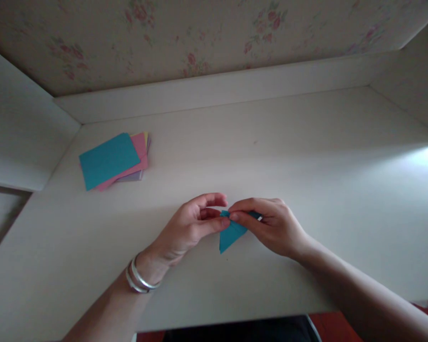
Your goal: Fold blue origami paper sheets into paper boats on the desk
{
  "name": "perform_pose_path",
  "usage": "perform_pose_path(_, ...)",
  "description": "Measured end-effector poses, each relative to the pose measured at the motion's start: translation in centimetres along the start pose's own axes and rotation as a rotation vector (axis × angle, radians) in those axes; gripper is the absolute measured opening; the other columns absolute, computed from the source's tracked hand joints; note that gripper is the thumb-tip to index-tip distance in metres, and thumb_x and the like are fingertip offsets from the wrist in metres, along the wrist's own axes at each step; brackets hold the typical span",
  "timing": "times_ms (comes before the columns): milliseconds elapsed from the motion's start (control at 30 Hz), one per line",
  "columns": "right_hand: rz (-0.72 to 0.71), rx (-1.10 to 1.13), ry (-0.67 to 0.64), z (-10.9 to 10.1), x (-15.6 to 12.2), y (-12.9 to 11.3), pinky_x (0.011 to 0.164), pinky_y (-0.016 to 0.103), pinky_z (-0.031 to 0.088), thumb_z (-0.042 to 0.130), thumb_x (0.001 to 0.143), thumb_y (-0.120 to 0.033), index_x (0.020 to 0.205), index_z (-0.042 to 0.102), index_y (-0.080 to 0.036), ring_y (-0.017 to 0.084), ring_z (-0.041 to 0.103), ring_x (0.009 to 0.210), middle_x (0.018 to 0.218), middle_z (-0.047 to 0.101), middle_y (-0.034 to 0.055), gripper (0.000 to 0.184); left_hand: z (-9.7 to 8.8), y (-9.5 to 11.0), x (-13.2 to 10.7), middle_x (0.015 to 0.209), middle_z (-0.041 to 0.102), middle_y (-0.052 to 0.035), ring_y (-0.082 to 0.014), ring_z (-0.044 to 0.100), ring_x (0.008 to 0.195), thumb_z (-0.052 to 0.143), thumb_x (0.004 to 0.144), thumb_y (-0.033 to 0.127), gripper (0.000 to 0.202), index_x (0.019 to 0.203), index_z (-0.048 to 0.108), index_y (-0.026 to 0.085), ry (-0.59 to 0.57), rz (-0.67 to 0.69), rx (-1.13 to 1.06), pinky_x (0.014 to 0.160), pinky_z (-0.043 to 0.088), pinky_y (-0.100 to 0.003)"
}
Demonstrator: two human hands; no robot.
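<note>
A small piece of folded blue paper (231, 235) is held above the white desk, its pointed lower corner hanging toward me. My right hand (271, 221) pinches its upper edge between thumb and index finger. From the left side, the thumb of my left hand (194, 221) presses on the paper near the same edge, with other fingers behind it and the index finger raised off it. Part of the paper is hidden behind my right fingers. Two silver bangles (137, 278) circle my left wrist.
A stack of coloured paper sheets (110, 159), blue on top with pink, yellow and purple below, lies at the back left of the desk (306, 152). A raised white ledge (214, 90) and a floral wall (199, 38) bound the desk behind. Light enters from the right.
</note>
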State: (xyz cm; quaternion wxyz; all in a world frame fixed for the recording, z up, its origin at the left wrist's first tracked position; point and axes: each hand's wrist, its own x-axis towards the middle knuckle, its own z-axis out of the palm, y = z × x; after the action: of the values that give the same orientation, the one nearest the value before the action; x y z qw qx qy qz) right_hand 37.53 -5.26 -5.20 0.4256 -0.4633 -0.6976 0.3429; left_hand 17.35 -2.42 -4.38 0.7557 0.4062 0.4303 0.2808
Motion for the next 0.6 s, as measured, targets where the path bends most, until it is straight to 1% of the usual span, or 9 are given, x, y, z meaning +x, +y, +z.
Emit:
perform_pose_path(100,-0.022,-0.014,-0.001,0.28,-0.03,0.15,0.066,0.012,0.05,0.07,0.091,-0.019,0.093,0.075,-0.02,0.007,0.069,0.068,0.083,0.078,-0.0025,0.006,0.09,-0.03,0.03,0.091,0.073,-0.0001,-0.0122,0.065,0.085,0.085,0.073,0.023,0.027,0.099,0.075,0.022,-0.001,0.04,0.027,0.081,0.052,-0.022)
perform_pose_path(133,-0.017,-0.02,-0.001,0.38,-0.01,0.18,0.066,0.013,0.05,0.07,0.091,-0.019,0.093,0.075,-0.02,0.007,0.069,0.068,0.083,0.077,-0.0025,0.006,0.15,-0.07,0.03,0.088,0.074,-0.0003,-0.0124,0.065,0.083,0.084,0.075,0.023,0.022,0.096,0.076,0.021,0.009,0.067,0.075,0.079,0.052,-0.022)
perform_pose_path(200,0.007,-0.031,0.004,0.53,0.06,0.18,0.066,0.013,0.05,0.069,0.092,-0.019,0.091,0.075,-0.02,0.007,0.068,0.067,0.081,0.077,-0.0026,0.005,0.23,-0.15,0.03,0.09,0.075,-0.0015,-0.0138,0.066,0.085,0.079,0.08,0.024,0.016,0.095,0.077,0.02,0.032,0.121,0.196,0.08,0.052,-0.023)
perform_pose_path(267,0.041,-0.046,0.018,0.62,0.12,0.14,0.064,0.013,0.05,0.068,0.092,-0.02,0.089,0.075,-0.021,0.007,0.067,0.066,0.08,0.076,-0.0029,0.007,0.26,-0.24,0.04,0.093,0.076,-0.0024,-0.0159,0.068,0.087,0.075,0.084,0.026,0.017,0.1,0.076,0.02,0.04,0.127,0.256,0.082,0.053,-0.025)
perform_pose_path(367,0.087,-0.068,0.033,0.72,0.06,0.14,0.058,0.014,0.048,0.068,0.093,-0.023,0.092,0.074,-0.022,0.008,0.065,0.062,0.075,0.075,-0.0033,0.007,0.24,-0.38,0.08,0.092,0.078,-0.0028,-0.0185,0.071,0.085,0.073,0.086,0.028,0.018,0.102,0.076,0.021,0.046,0.07,0.238,0.08,0.055,-0.028)
perform_pose_path(400,0.089,-0.076,0.039,0.76,-0.01,0.17,0.056,0.015,0.048,0.068,0.093,-0.024,0.093,0.074,-0.021,0.008,0.064,0.06,0.073,0.074,-0.0031,0.007,0.23,-0.42,0.08,0.091,0.078,-0.0028,-0.019,0.072,0.085,0.072,0.086,0.029,0.017,0.101,0.076,0.021,0.057,0.076,0.259,0.079,0.056,-0.029)
perform_pose_path(467,0.06,-0.106,0.034,0.85,-0.17,0.26,0.056,0.016,0.048,0.067,0.093,-0.025,0.095,0.073,-0.02,0.009,0.064,0.059,0.072,0.073,-0.0019,0.008,0.26,-0.42,0.01,0.095,0.079,-0.0031,-0.02,0.072,0.089,0.072,0.086,0.028,0.016,0.099,0.078,0.021,0.075,0.133,0.342,0.081,0.056,-0.029)
perform_pose_path(533,0.026,-0.143,0.037,0.92,-0.35,0.37,0.055,0.017,0.048,0.066,0.094,-0.025,0.095,0.073,-0.02,0.009,0.062,0.057,0.071,0.073,-0.0013,0.009,0.36,-0.33,-0.12,0.096,0.079,-0.0035,-0.0209,0.072,0.09,0.072,0.087,0.028,0.017,0.102,0.078,0.021,0.043,0.178,0.413,0.081,0.057,-0.029)
perform_pose_path(600,0.028,-0.164,0.051,0.94,-0.47,0.44,0.053,0.017,0.046,0.066,0.093,-0.026,0.095,0.073,-0.021,0.008,0.06,0.053,0.068,0.071,-0.0024,0.009,0.51,-0.19,-0.26,0.095,0.08,-0.0038,-0.0219,0.074,0.087,0.072,0.086,0.029,0.021,0.105,0.078,0.022,-0.008,0.178,0.423,0.079,0.058,-0.03)
